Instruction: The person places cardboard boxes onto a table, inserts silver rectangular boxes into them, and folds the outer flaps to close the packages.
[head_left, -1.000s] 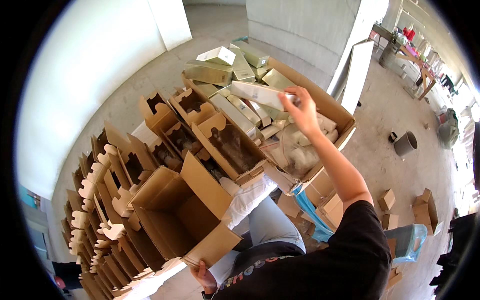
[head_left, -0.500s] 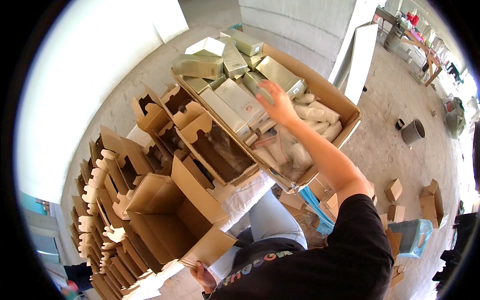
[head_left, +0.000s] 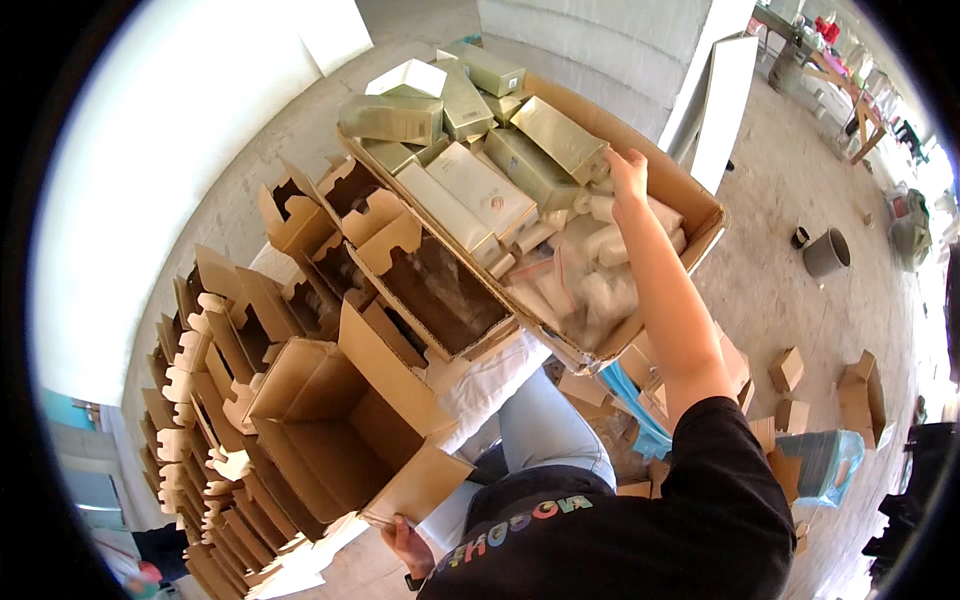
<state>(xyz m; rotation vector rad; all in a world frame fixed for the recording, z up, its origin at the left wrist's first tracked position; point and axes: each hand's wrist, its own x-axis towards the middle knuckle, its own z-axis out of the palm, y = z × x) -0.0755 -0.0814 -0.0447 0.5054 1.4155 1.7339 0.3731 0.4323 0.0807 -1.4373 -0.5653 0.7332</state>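
Note:
My right hand [head_left: 627, 178] reaches over a large cardboard box [head_left: 700, 238], its fingers closed on the right end of a shiny gold carton [head_left: 560, 138]. That carton lies tilted on top of another gold carton [head_left: 525, 172]. Beside them rest two paler cartons [head_left: 485, 192] and several more gold ones toward the far left. Under my right forearm are white wrapped pieces and clear plastic bags [head_left: 590, 285]. Low in view, my left hand [head_left: 405, 543] pinches the near flap of an open brown cardboard box [head_left: 345, 440]. Its visible inside holds nothing.
Left of me stand rows of open brown boxes [head_left: 230, 390] with raised flaps. A narrow open box [head_left: 440, 295] with clear plastic inside adjoins the large box. On the floor at right are a grey bucket [head_left: 827, 255], loose cartons [head_left: 787, 370] and a blue-wrapped stack [head_left: 825, 468].
My right hand has moved right, from above the middle of the cartons to the end of the upper gold carton, and its fingers have closed. My left hand stays on the flap.

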